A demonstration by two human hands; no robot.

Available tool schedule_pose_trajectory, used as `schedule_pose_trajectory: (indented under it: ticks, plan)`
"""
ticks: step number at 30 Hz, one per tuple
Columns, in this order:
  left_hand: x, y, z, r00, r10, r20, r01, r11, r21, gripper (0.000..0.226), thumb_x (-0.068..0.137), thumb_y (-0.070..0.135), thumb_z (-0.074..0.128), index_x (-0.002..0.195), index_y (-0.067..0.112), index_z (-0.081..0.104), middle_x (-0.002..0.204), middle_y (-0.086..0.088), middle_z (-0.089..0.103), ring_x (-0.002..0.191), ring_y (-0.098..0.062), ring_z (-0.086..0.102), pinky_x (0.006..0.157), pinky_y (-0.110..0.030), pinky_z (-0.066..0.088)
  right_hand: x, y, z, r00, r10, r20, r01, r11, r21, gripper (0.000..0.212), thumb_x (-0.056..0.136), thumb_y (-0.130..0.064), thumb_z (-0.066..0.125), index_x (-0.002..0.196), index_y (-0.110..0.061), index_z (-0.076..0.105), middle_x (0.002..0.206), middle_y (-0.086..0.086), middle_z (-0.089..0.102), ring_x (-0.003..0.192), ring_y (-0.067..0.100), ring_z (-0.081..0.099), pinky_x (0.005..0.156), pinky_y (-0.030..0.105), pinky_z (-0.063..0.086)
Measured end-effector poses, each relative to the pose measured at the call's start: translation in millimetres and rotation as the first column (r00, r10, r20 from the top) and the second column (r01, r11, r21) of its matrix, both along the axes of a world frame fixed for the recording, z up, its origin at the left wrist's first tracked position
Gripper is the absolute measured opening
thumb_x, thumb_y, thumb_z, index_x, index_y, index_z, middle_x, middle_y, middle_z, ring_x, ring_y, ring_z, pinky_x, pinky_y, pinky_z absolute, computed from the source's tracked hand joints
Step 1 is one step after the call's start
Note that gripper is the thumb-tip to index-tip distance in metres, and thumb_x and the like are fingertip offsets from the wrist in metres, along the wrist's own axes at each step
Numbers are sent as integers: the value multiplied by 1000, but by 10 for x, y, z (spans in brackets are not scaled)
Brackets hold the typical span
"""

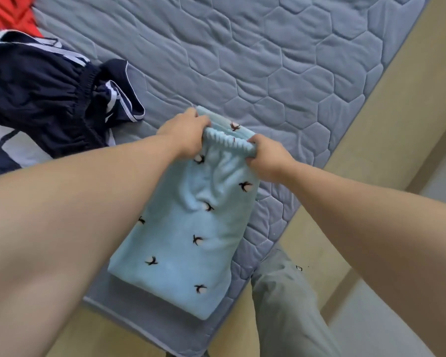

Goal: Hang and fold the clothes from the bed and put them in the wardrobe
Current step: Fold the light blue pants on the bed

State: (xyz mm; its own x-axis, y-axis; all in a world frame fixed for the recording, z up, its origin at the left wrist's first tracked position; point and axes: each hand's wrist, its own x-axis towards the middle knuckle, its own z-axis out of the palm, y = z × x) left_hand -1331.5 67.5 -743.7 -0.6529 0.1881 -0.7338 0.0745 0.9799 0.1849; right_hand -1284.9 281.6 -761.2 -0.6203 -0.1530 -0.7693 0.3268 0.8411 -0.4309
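Light blue fleece trousers point(191, 233) with small dark bird prints lie folded lengthwise on the near corner of the bed. Their ribbed elastic waistband point(227, 141) is at the far end. My left hand point(184, 136) grips the left end of that waistband with curled fingers. My right hand point(267, 157) grips its right end the same way. The waistband is bunched between both hands, slightly lifted off the mattress.
The grey-blue quilted mattress cover point(281, 63) spreads out beyond the trousers. Navy clothes with white stripes point(44, 99) are heaped at the left, with a red garment point(8, 14) behind them. My leg in grey trousers point(286, 300) stands by the bed's corner on beige floor.
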Motion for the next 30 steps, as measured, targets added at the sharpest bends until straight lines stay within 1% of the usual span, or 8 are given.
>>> schedule_pose_trajectory:
  ticks: [4,7,11,16,19,23,26,30]
  plan:
    - [-10,52,-255,990,10,-137,-6,999,33,44,86,11,60,129,20,55,127,-13,45,118,-37,49,98,-49,45,-60,44,-205,994,-97,-43,97,995,10,37,88,-21,47,123,-33,53,108,1,60,92,32,61,84,46,55]
    - [22,76,-317,965,23,-261,-5,997,72,42,84,11,57,126,15,56,125,-15,47,113,-38,50,95,-48,43,-40,30,-280,979,-130,-158,137,990,35,39,86,-15,45,120,-31,53,96,-6,53,88,23,48,84,41,43]
    - [50,133,-388,930,109,-350,-60,987,147,40,88,9,45,127,13,58,125,-18,48,112,-39,49,96,-50,41,-50,-21,-321,961,-142,-239,167,982,86,48,79,-8,45,122,-27,55,108,-1,60,99,25,48,84,37,33]
    - [115,167,-524,926,124,-358,-129,992,10,51,91,10,51,141,16,43,143,-11,39,125,-35,44,101,-45,37,-80,-112,-469,983,-38,-179,71,980,183,42,87,-26,49,129,-20,49,128,10,50,120,34,45,98,45,36]
    - [58,209,-525,943,-61,-327,51,998,-39,69,83,17,62,147,18,38,151,-7,37,137,-32,35,110,-47,34,-264,-131,-509,998,-56,-14,58,988,145,54,74,-38,59,126,-21,52,124,8,56,112,31,55,95,44,48]
    - [-208,256,-488,952,-302,-44,292,943,-158,69,81,25,68,144,22,42,141,-8,46,131,-35,39,105,-49,41,-537,-152,-505,975,142,174,-160,982,96,49,59,-41,83,98,-16,66,93,3,70,79,21,66,71,32,56]
    - [-373,284,-441,909,-416,15,409,886,-221,63,80,21,71,138,21,46,137,-11,51,128,-35,44,102,-48,39,-692,-232,-486,931,322,174,-354,912,209,55,52,-50,92,78,-14,60,76,2,61,65,20,59,65,30,49]
    - [-218,217,-415,917,-263,-299,203,955,-218,69,72,12,73,135,18,44,134,-12,48,123,-36,48,102,-47,38,-763,-411,-437,861,465,203,-506,819,271,55,56,-47,93,90,-13,65,78,3,59,67,24,57,71,33,50]
